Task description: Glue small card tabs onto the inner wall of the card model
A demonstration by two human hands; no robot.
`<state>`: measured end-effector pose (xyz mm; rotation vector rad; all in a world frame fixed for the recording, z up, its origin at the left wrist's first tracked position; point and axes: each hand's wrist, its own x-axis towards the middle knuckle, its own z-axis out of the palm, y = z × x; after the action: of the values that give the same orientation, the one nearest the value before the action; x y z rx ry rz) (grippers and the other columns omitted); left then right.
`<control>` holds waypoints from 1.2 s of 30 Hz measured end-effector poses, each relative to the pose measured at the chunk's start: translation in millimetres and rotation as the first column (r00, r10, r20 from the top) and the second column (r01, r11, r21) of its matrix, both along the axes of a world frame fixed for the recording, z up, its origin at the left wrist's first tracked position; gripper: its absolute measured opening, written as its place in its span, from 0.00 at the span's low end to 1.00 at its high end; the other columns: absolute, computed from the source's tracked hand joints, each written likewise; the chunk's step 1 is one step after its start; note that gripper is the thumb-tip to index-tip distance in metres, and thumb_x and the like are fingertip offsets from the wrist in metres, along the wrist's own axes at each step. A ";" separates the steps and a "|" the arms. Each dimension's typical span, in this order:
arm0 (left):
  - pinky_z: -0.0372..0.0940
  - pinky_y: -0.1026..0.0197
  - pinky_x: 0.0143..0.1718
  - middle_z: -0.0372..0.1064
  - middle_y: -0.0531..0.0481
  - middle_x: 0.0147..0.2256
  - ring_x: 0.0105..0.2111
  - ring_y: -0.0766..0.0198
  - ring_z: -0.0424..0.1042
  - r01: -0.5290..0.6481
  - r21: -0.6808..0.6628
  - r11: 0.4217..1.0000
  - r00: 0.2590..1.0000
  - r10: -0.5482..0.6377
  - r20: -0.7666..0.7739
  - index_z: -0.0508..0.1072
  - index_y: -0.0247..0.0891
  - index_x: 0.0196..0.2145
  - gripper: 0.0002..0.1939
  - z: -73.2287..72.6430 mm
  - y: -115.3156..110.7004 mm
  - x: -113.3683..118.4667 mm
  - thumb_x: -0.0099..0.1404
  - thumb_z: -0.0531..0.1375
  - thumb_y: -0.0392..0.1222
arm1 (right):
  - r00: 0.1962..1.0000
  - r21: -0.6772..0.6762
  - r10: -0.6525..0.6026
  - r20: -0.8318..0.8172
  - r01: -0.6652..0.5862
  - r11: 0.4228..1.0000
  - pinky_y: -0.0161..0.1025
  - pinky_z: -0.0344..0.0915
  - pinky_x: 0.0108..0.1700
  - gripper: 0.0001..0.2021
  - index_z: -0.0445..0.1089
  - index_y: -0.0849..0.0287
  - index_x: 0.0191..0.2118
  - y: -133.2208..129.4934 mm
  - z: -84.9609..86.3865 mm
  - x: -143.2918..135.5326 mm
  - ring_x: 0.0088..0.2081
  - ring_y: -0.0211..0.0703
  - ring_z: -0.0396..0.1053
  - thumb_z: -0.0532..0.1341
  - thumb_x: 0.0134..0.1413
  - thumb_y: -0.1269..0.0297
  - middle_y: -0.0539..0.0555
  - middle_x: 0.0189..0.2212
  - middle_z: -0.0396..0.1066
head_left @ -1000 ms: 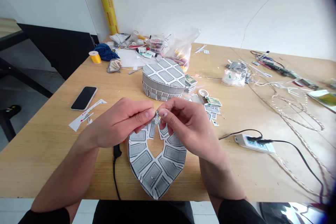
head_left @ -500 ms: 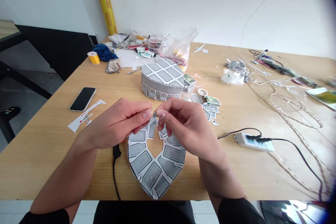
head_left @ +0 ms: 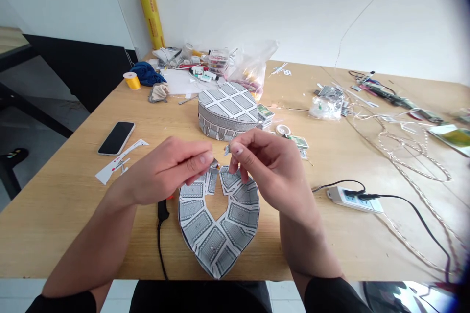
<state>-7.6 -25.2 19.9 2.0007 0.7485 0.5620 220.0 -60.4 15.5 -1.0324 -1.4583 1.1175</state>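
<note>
A flat heart-shaped ring of grey-backed playing cards [head_left: 219,225] lies at the near table edge. Just above its open top end, my left hand [head_left: 172,170] pinches something very small between thumb and forefinger; what it is I cannot make out. My right hand [head_left: 265,166] holds a tiny grey card scrap [head_left: 227,148] at its fingertips, a little apart from the left hand. Behind both hands stands a heart-shaped box covered in the same cards [head_left: 227,110].
A black phone [head_left: 116,137] and cut card strips [head_left: 119,160] lie left. A black cable [head_left: 161,234] runs off the front edge. At right are loose cards [head_left: 298,143], a white power strip [head_left: 354,199] and wire loops [head_left: 411,156]. Clutter and a yellow roll [head_left: 152,15] sit at the back.
My two hands were pinched together on one small piece; now the right hand has lifted up and to the right with a scrap, leaving a gap between the fingertips.
</note>
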 end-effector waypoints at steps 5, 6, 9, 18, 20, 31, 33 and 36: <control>0.57 0.66 0.22 0.64 0.56 0.22 0.21 0.71 0.61 -0.095 -0.040 0.995 0.991 0.098 0.088 0.66 0.39 0.29 0.24 -1.7 -2.3 -0.5 0.83 0.51 0.52 | 0.997 -0.059 0.073 -0.025 -0.074 0.995 0.34 0.65 0.28 0.10 0.76 0.58 0.35 -3.3 1.1 -6.5 0.24 0.33 0.70 0.73 0.64 0.61 0.48 0.24 0.76; 0.57 0.66 0.22 0.64 0.56 0.22 0.21 0.71 0.61 -0.101 -0.034 0.994 0.990 0.104 0.092 0.66 0.39 0.29 0.24 -1.7 -2.8 0.6 0.83 0.51 0.51 | 0.996 -0.066 0.084 -0.026 -0.086 0.994 0.34 0.65 0.28 0.10 0.76 0.58 0.34 -3.5 0.8 -7.2 0.25 0.33 0.70 0.73 0.64 0.61 0.48 0.24 0.76; 0.58 0.67 0.22 0.65 0.57 0.22 0.21 0.72 0.62 -0.115 -0.017 0.993 0.989 0.116 0.090 0.67 0.39 0.29 0.23 -0.8 -3.4 3.7 0.83 0.52 0.49 | 0.993 -0.076 0.112 -0.039 -0.114 0.991 0.33 0.65 0.29 0.10 0.75 0.58 0.34 -3.5 -1.2 -7.9 0.25 0.32 0.69 0.72 0.66 0.62 0.47 0.25 0.76; 0.58 0.66 0.22 0.64 0.56 0.21 0.21 0.70 0.62 -0.146 0.001 0.989 0.987 0.145 0.075 0.67 0.39 0.28 0.23 3.8 -6.9 7.9 0.82 0.51 0.47 | 0.988 -0.061 0.147 -0.053 -0.150 0.987 0.33 0.62 0.26 0.16 0.74 0.59 0.34 -2.2 -3.8 -9.1 0.24 0.31 0.66 0.70 0.69 0.53 0.48 0.25 0.76; 0.57 0.66 0.22 0.64 0.57 0.21 0.21 0.71 0.62 -0.157 0.008 0.988 0.984 0.156 0.087 0.66 0.39 0.27 0.23 2.9 -7.5 8.6 0.82 0.52 0.47 | 0.987 -0.067 0.152 -0.054 -0.156 0.986 0.33 0.61 0.25 0.17 0.74 0.59 0.34 -2.3 -3.2 -8.9 0.23 0.31 0.66 0.70 0.68 0.52 0.49 0.24 0.75; 0.58 0.68 0.23 0.65 0.57 0.22 0.22 0.73 0.62 -0.102 0.045 0.994 0.991 0.098 0.089 0.67 0.38 0.29 0.23 -2.4 -3.4 6.6 0.83 0.52 0.47 | 0.987 -0.088 0.142 -0.080 -0.149 0.985 0.33 0.62 0.24 0.18 0.74 0.60 0.34 -1.6 -3.5 -9.5 0.23 0.31 0.66 0.70 0.68 0.50 0.49 0.24 0.75; 0.58 0.68 0.24 0.65 0.57 0.23 0.22 0.74 0.62 -0.094 0.048 0.994 0.993 0.090 0.074 0.67 0.38 0.29 0.23 -2.4 -3.4 5.6 0.84 0.52 0.48 | 0.985 -0.088 0.144 -0.090 -0.152 0.984 0.33 0.62 0.24 0.18 0.75 0.60 0.34 -1.6 -3.3 -9.4 0.23 0.31 0.66 0.70 0.68 0.50 0.49 0.24 0.76; 0.58 0.68 0.23 0.64 0.58 0.22 0.22 0.74 0.61 -0.080 0.053 0.995 0.995 0.077 0.059 0.67 0.38 0.29 0.24 -1.1 -3.9 4.0 0.84 0.51 0.48 | 0.983 -0.087 0.147 -0.108 -0.157 0.984 0.32 0.62 0.24 0.17 0.75 0.60 0.34 -2.3 -3.2 -9.0 0.23 0.31 0.66 0.70 0.67 0.51 0.49 0.24 0.76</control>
<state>-3.6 -29.2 18.8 2.0043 0.7875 0.6895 211.0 -62.6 12.3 -0.9268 -1.4326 1.3414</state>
